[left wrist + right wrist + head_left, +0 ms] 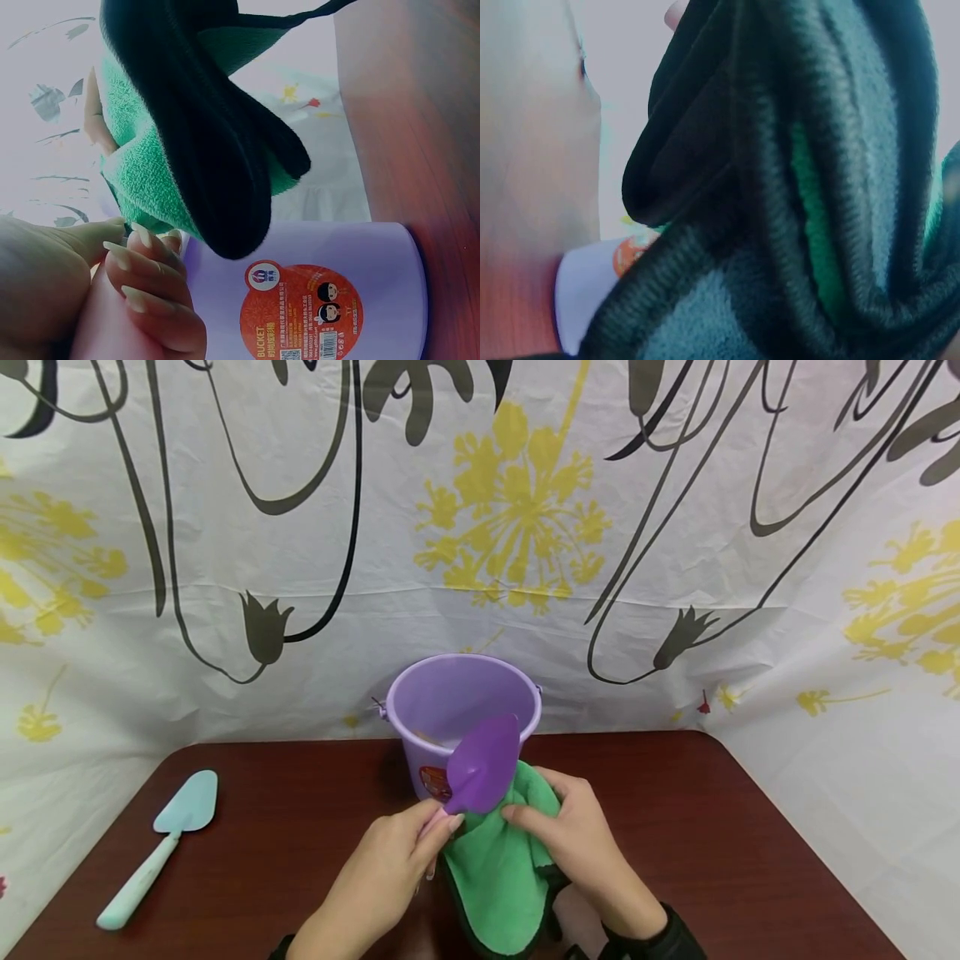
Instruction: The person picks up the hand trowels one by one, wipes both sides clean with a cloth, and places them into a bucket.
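My left hand grips the pink handle of a toy shovel, whose purple blade points up and overlaps the bucket's rim. In my right hand is a green cloth with dark edging, pinched between thumb and fingers just right of the blade. The cloth hangs down below both hands, bunched at the top and partly behind the blade. Folds of the dark-edged cloth fill most of the right wrist view and hide the right fingers there.
A lilac bucket with a red label stands upright at the table's back edge, directly beyond the hands. On the left of the dark brown table lies a light blue trowel. A patterned sheet hangs behind.
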A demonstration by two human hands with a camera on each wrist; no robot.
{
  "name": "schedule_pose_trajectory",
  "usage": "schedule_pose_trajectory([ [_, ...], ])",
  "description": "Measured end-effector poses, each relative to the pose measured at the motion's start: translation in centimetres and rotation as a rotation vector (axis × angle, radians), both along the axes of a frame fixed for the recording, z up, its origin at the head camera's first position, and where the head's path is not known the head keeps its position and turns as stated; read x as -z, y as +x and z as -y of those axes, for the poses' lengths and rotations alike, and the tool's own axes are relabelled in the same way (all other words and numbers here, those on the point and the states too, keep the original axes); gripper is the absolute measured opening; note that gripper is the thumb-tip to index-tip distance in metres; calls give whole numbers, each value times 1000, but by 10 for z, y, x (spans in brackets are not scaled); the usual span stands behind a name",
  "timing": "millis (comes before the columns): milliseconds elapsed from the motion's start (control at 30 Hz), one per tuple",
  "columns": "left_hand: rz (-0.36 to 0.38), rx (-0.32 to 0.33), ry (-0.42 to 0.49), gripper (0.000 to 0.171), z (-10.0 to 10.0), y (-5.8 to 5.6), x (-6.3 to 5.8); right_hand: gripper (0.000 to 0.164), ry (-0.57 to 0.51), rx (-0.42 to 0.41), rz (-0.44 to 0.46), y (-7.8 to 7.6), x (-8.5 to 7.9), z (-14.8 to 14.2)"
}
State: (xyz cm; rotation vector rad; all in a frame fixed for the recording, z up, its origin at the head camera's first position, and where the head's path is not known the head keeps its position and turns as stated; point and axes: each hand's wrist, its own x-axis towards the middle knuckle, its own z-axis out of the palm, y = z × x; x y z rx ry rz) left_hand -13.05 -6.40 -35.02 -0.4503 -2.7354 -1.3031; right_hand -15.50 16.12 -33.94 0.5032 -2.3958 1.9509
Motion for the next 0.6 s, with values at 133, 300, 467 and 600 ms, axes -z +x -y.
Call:
schedule_pose_trajectory([
  [133,-1,-8,-28,38,0,0,0,29,0,37,-14,0,-5,-6],
  [300,-11,-10,-59,39,0,1,2,30,-12,93,-14,1,-12,-14],
  [467,-16,-12,-77,41,-1,0,4,33,-30,135,-46,2,-20,-24],
  [600,-15,-1,-80,42,-2,0,5,31,-46,178,-68,2,-25,-32],
])
